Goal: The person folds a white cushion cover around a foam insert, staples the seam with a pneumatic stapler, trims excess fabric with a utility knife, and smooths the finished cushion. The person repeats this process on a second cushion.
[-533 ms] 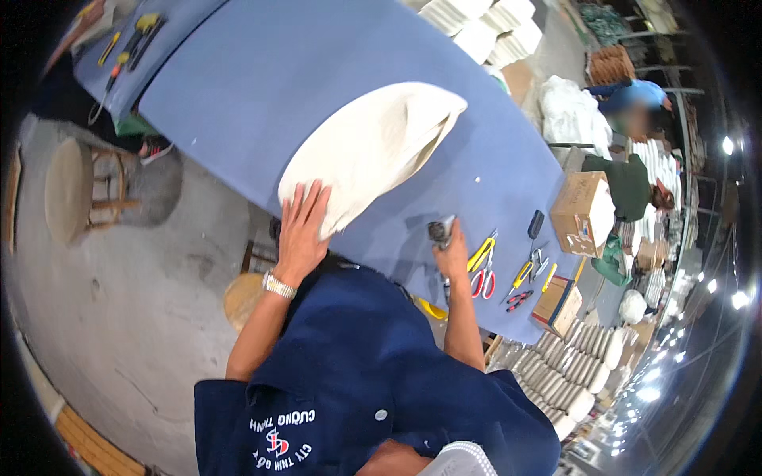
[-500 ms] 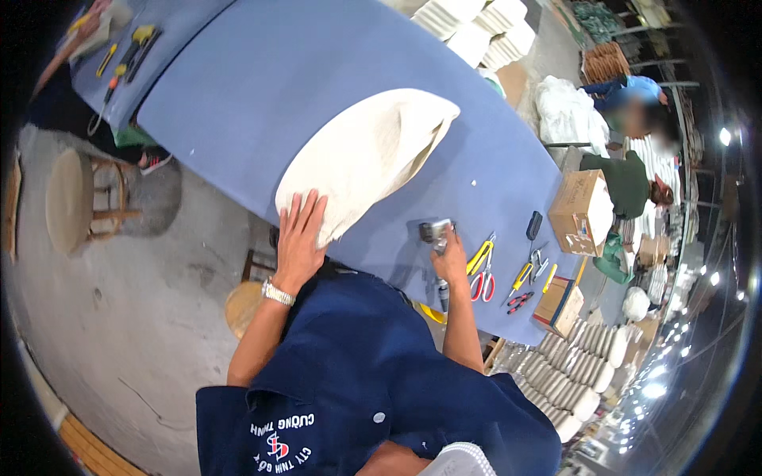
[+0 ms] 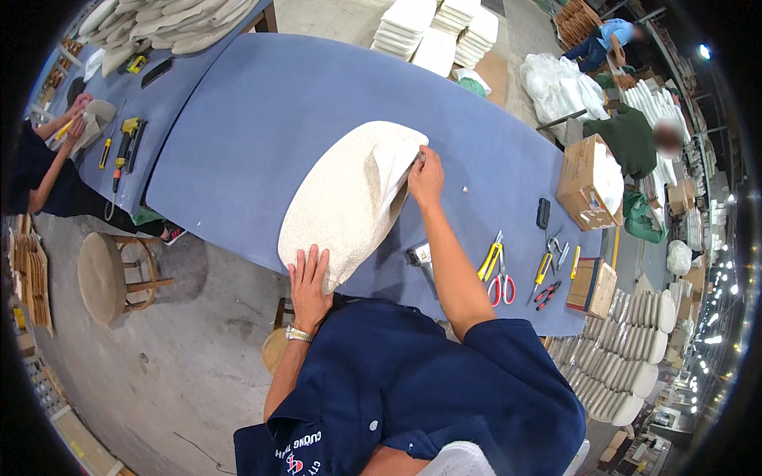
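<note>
A cream fabric-covered seat pad (image 3: 341, 190) lies tilted on the blue-topped table (image 3: 262, 103), its right edge loose and folded inward. My left hand (image 3: 311, 285) rests on the pad's near end, fingers stretched out along the fabric. At the far right corner, my right hand (image 3: 426, 176) pinches the fabric edge. Beside my right forearm a silver-and-dark hand tool (image 3: 418, 255) lies on the table, partly hidden by the arm. Farther right are yellow-handled cutters (image 3: 491, 260) and red-handled scissors (image 3: 501, 290).
A screwdriver (image 3: 543, 270), red pliers (image 3: 548, 295), a wooden box (image 3: 592, 287) and a cardboard box (image 3: 583, 184) occupy the table's right end. Another person's hands (image 3: 75, 127) work at the left table. A round stool (image 3: 103, 278) stands left; stacked pads (image 3: 405, 28) lie beyond.
My right hand has let go of the metal hand tool and moved up and away to grip the pad's far corner. My left hand stays on the near end. The view has shifted.
</note>
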`<state>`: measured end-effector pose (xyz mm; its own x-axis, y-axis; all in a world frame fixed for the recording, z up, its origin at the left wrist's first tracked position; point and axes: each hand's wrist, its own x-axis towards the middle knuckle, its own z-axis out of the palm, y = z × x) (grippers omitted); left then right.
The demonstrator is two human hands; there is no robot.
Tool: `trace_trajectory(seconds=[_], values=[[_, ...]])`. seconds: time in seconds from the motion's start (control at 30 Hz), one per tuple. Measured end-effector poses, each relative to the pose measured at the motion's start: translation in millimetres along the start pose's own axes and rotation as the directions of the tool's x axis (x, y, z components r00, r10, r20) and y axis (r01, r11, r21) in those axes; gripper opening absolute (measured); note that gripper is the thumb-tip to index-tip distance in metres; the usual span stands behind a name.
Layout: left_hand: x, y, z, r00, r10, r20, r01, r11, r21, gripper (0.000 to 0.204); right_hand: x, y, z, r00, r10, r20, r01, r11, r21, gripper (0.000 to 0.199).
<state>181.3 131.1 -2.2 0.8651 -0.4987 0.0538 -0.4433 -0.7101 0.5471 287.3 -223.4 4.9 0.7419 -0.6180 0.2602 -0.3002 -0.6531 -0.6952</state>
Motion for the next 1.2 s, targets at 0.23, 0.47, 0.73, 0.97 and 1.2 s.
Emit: trace_trajectory(seconds=[0.23,0.47,0.73,0.97,1.2], values=[[-7.2,-2.0,10.0,1.0,-0.01,0.025,0.009,0.999,0.036,0.101,-20.7,-54.3,-10.2,0.983,-0.035,0.178,0.103,0.913,-0.394,0.064],[-6.5,-5.2,11.7,1.0,0.017,0.013,-0.019,0.992,0.122,0.098,17.8,-33.2,-14.2,0.939,0.223,0.261,-0.115,0.92,-0.375,0.075],[-4.9,-6.6,7.8,1.0,0.013,0.005,-0.013,0.999,0.048,0.095,34.1,38.9,-4.5,0.976,0.059,0.211,-0.077,0.994,0.079,0.053],[5.4,-11.1,-16.4,0.998,0.053,0.021,-0.053,0.998,0.023,0.088,14.1,77.9,10.0,0.964,0.203,0.17,-0.264,0.79,0.554,0.037],[-64.8,-48.7,-115.8,0.994,0.004,0.11,0.017,0.982,-0.188,0.086,-60.8,-17.3,-55.6,0.936,-0.023,0.352,-0.103,0.936,0.335,0.029]])
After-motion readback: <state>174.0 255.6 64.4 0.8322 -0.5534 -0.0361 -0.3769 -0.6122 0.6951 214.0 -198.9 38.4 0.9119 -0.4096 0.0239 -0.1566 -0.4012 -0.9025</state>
